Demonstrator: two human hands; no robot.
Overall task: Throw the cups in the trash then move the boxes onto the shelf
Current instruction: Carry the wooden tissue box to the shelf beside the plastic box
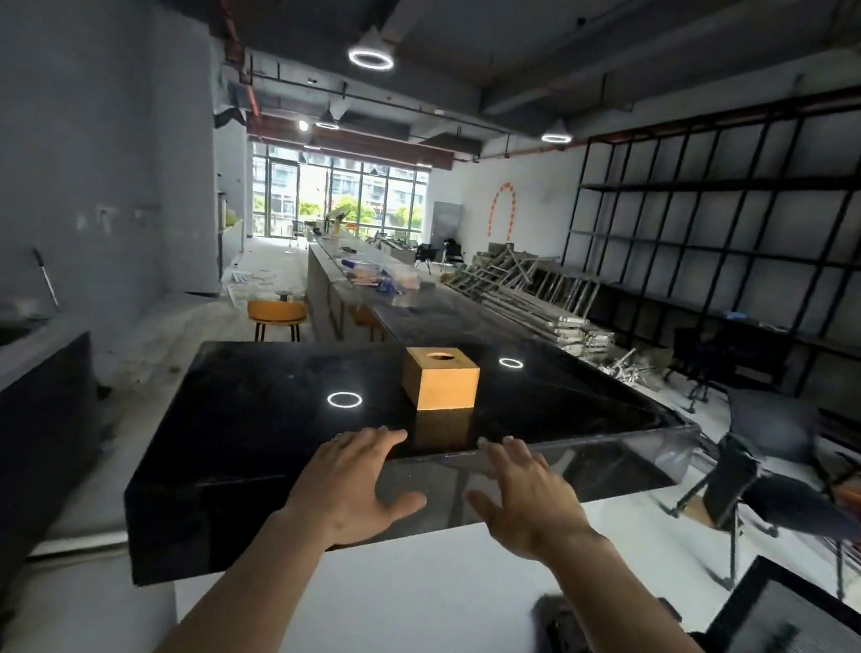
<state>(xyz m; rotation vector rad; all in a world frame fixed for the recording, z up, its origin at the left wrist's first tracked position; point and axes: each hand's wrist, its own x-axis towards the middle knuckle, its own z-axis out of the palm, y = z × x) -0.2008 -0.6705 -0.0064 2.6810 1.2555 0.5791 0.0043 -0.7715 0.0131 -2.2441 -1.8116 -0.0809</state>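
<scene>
A wooden box [441, 385] with a round hole in its top stands on the glossy black counter [256, 415], near the counter's front edge. My left hand [354, 480] and my right hand [523, 498] are both stretched out towards it, fingers spread, palms facing each other, short of the box and empty. A tall black metal shelf [735, 221] covers the right wall. I see no cups and no trash bin in view.
Dark chairs [767, 471] stand to the right of the counter. Metal frames [534, 293] lie piled on the floor before the shelf. An orange stool [275, 316] and a long cluttered table [370, 275] stand beyond the counter. A dark counter [11, 386] runs along the left.
</scene>
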